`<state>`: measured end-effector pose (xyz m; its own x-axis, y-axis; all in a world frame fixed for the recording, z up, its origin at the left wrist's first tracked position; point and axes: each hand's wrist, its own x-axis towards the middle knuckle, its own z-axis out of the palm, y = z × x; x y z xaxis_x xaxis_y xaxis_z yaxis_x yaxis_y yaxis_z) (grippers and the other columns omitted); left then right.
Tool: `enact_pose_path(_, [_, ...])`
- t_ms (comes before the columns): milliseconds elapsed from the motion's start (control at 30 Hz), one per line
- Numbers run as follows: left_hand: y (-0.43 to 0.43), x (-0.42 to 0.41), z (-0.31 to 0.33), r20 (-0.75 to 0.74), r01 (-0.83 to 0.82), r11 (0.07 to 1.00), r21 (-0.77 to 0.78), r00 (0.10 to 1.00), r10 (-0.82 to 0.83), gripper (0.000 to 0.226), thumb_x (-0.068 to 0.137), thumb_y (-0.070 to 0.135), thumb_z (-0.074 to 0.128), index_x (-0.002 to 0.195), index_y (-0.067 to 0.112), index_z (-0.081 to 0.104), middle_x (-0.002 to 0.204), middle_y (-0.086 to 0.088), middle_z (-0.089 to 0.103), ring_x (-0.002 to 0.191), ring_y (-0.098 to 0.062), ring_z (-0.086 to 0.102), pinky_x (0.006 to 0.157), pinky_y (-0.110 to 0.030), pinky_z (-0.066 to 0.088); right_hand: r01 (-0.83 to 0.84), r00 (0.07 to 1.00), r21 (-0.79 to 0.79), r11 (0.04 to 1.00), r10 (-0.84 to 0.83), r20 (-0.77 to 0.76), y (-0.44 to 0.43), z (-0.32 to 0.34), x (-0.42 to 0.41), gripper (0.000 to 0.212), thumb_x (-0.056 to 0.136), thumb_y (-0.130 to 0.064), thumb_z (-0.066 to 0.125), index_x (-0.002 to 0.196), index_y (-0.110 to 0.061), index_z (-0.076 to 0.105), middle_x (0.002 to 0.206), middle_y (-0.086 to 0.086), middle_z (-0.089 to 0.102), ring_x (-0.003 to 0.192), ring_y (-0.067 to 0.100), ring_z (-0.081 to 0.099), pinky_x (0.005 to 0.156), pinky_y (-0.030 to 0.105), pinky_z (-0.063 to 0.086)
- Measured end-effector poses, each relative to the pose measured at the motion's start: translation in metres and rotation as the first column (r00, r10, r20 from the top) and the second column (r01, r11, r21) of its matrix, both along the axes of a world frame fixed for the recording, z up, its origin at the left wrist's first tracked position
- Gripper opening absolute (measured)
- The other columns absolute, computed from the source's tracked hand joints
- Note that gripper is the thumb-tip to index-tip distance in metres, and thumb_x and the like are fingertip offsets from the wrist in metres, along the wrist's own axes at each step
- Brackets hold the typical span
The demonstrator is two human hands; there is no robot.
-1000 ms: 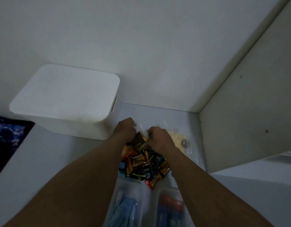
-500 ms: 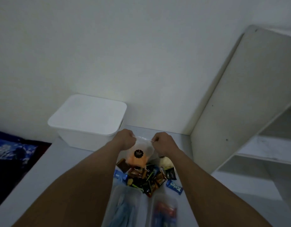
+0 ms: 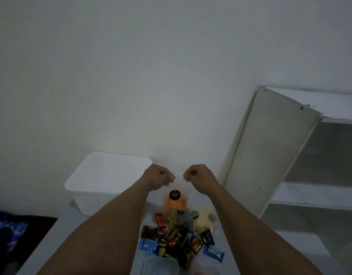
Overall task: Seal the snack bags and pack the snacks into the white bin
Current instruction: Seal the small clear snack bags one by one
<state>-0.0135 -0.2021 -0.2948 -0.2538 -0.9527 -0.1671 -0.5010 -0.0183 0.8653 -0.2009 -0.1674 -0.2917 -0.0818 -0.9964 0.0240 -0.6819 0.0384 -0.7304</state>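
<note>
Above the heap of wrapped snacks [image 3: 177, 243], I am holding up a clear snack bag [image 3: 175, 197] by its top edge. My left hand [image 3: 158, 176] is pinching the left corner of that edge, fingers curled in against the thumb. My right hand [image 3: 199, 176] is pinching the right corner the same way. The 2 hands are sitting close together, with a short strip of the bag's mouth stretching between them. Whether that strip is pressed closed I cannot tell. The bag is hanging upright below my knuckles, showing orange contents and 1 round black label on its front. Its lower end is reaching down to the far side of the heap; whether it is touching the table [image 3: 72, 235] I cannot tell.

The white bin [image 3: 92, 199] is standing on the table to the left of my left hand, near it but apart, close to the wall. Its top is showing as a flat white surface. Just right of the hanging bag, another clear bag [image 3: 203, 218] with pale yellow contents is lying on the table. 1 blue wrapper [image 3: 213, 254] is lying at the heap's near right edge. A clear container [image 3: 161, 264] is showing, blurred, at the bottom of the view. A white shelf unit [image 3: 270, 155] is standing to the right.
</note>
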Motion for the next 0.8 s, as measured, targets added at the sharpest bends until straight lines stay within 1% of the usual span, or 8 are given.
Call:
enact_pose_path(67, [-0.001, -0.001, 0.012, -0.054, -0.003, 1.000, 0.007, 0.999, 0.004, 0.020, 0.083, 0.022, 0.077, 0.096, 0.006, 0.076, 0.092, -0.010, 0.076, 0.073, -0.014, 0.069, 0.050, -0.017, 0.045, -0.010, 1.000, -0.016, 1.000, 0.010, 0.006, 0.000, 0.014, 0.001, 0.007, 0.089, -0.021, 0.071, 0.086, -0.015, 0.073, 0.078, -0.009, 0.064, 0.072, 0.005, 0.057, 0.063, 0.021, 0.042])
enact_pose_path(133, [-0.002, -0.003, 0.023, -0.080, -0.007, 1.000, 0.003, 0.997, 0.007, 0.021, 0.083, 0.020, 0.077, 0.097, 0.004, 0.075, 0.093, -0.011, 0.076, 0.072, -0.013, 0.070, 0.055, -0.020, 0.048, -0.014, 1.000, -0.028, 1.000, 0.014, 0.003, 0.000, 0.026, 0.002, 0.009, 0.089, -0.022, 0.070, 0.083, -0.016, 0.070, 0.077, -0.010, 0.062, 0.072, 0.007, 0.057, 0.060, 0.020, 0.040])
enact_pose_path(300, [-0.008, -0.010, 0.045, -0.131, -0.005, 0.999, -0.036, 0.991, 0.001, 0.019, 0.081, 0.015, 0.078, 0.092, 0.001, 0.076, 0.088, -0.013, 0.076, 0.069, -0.014, 0.070, 0.052, -0.018, 0.049, 0.007, 1.000, -0.077, 0.997, -0.008, -0.014, -0.001, 0.050, 0.001, 0.014, 0.091, -0.019, 0.068, 0.077, -0.016, 0.065, 0.072, -0.009, 0.059, 0.068, 0.008, 0.053, 0.057, 0.020, 0.039])
enact_pose_path(400, [-0.010, -0.011, 0.055, -0.217, -0.029, 0.999, -0.045, 0.976, 0.019, 0.016, 0.082, 0.018, 0.077, 0.090, 0.005, 0.076, 0.086, -0.009, 0.077, 0.075, -0.015, 0.071, 0.063, -0.027, 0.054, 0.043, 0.999, -0.121, 0.992, -0.039, 0.029, -0.002, 0.061, 0.001, 0.012, 0.089, -0.018, 0.069, 0.078, -0.017, 0.067, 0.072, -0.010, 0.060, 0.068, 0.006, 0.054, 0.059, 0.019, 0.039])
enact_pose_path(533, [-0.016, -0.009, 0.066, -0.334, -0.058, 0.998, -0.035, 0.942, 0.043, 0.015, 0.083, 0.018, 0.076, 0.092, 0.006, 0.075, 0.089, -0.008, 0.076, 0.085, -0.017, 0.074, 0.075, -0.034, 0.058, 0.069, 0.995, -0.157, 0.985, -0.057, 0.082, -0.006, 0.075, 0.000, 0.009, 0.087, -0.020, 0.072, 0.079, -0.019, 0.068, 0.081, -0.007, 0.066, 0.077, 0.009, 0.059, 0.062, 0.020, 0.041])
enact_pose_path(600, [-0.019, -0.009, 0.071, -0.350, -0.064, 0.997, -0.031, 0.935, 0.049, 0.014, 0.084, 0.016, 0.075, 0.091, 0.004, 0.075, 0.090, -0.009, 0.076, 0.084, -0.017, 0.073, 0.076, -0.034, 0.058, 0.093, 0.990, -0.162, 0.982, -0.073, 0.120, -0.008, 0.079, -0.002, 0.007, 0.085, -0.022, 0.074, 0.082, -0.016, 0.070, 0.084, -0.004, 0.068, 0.077, 0.010, 0.060, 0.064, 0.022, 0.042])
enact_pose_path(700, [-0.022, -0.010, 0.076, -0.364, -0.092, 0.995, -0.043, 0.929, 0.070, 0.008, 0.084, 0.013, 0.075, 0.085, 0.005, 0.074, 0.088, -0.011, 0.075, 0.081, -0.019, 0.072, 0.073, -0.032, 0.058, 0.096, 0.984, -0.164, 0.982, -0.069, 0.166, -0.010, 0.082, -0.005, 0.007, 0.085, -0.019, 0.073, 0.082, -0.013, 0.071, 0.078, -0.005, 0.067, 0.069, 0.008, 0.058, 0.066, 0.026, 0.044])
enact_pose_path(800, [-0.026, -0.010, 0.079, -0.357, -0.119, 0.989, -0.083, 0.931, 0.082, 0.006, 0.083, 0.012, 0.074, 0.081, 0.007, 0.074, 0.086, -0.010, 0.075, 0.082, -0.021, 0.072, 0.077, -0.034, 0.058, 0.083, 0.983, -0.172, 0.981, -0.053, 0.174, -0.010, 0.085, -0.005, 0.007, 0.087, -0.015, 0.069, 0.082, -0.012, 0.072, 0.078, -0.007, 0.067, 0.073, 0.007, 0.060, 0.067, 0.026, 0.045])
